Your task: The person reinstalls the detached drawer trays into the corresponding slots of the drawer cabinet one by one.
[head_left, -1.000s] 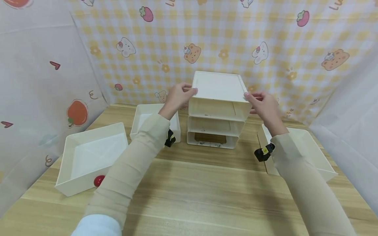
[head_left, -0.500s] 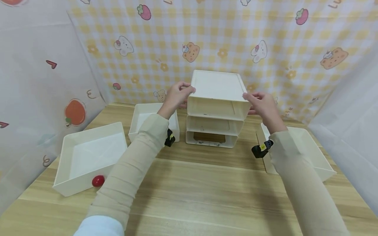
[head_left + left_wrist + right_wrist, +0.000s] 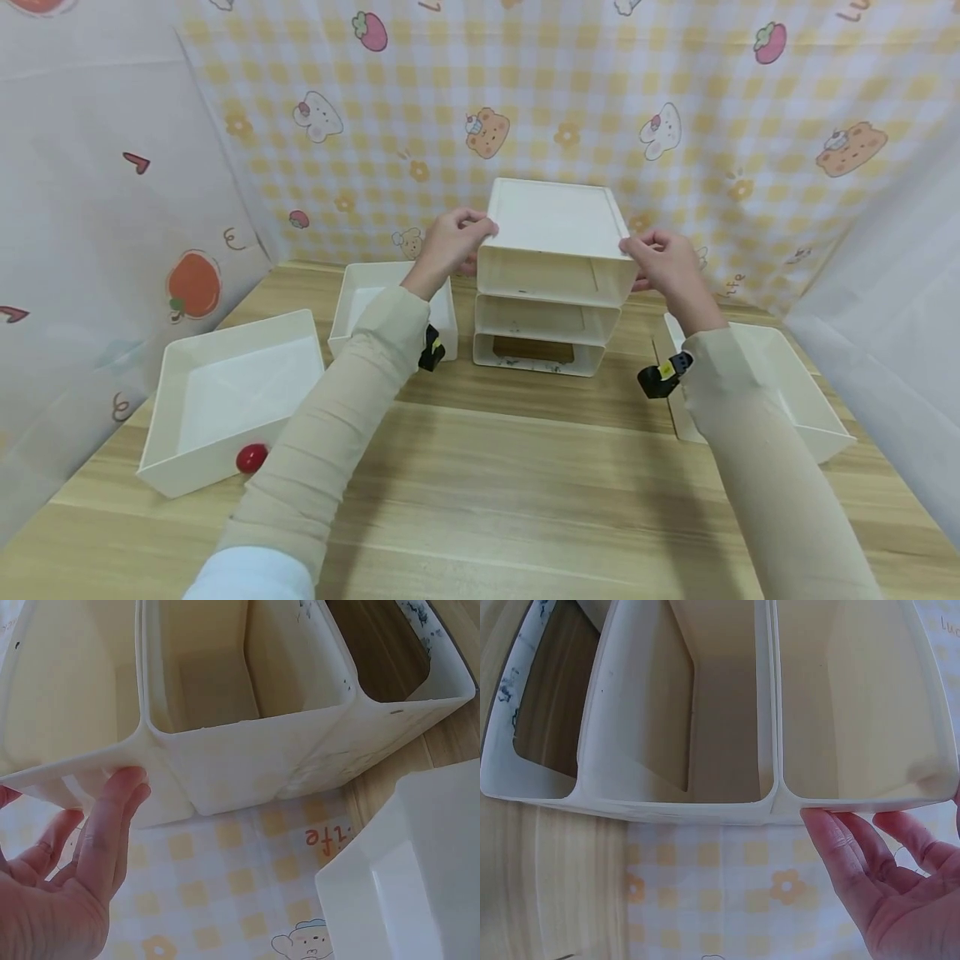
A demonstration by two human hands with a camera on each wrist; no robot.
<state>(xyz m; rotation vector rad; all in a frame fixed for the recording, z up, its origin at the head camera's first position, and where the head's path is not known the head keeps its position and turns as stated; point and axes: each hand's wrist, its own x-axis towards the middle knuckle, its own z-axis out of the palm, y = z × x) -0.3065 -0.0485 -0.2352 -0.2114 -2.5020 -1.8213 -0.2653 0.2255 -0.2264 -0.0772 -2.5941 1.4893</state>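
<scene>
Three cream-white open-fronted drawer shells stand stacked on the wooden table in the head view. The top shell (image 3: 558,217) has a flat lid-like upper face, and below it are the middle shell (image 3: 540,321) and the bottom shell (image 3: 525,367). My left hand (image 3: 450,250) holds the top shell's left side, thumb at the upper edge. At its right side, my right hand (image 3: 672,268) grips the front upper corner the same way. In the left wrist view, fingers (image 3: 109,817) press the outer wall; the right wrist view shows fingers (image 3: 836,847) against the opposite wall.
Pulled-out white drawers sit around the stack: one at front left (image 3: 251,387), one at rear left (image 3: 367,292), one at right (image 3: 787,375). A red rounded knob-like piece (image 3: 251,458) shows at the front-left drawer's face. A patterned cloth (image 3: 570,92) hangs behind.
</scene>
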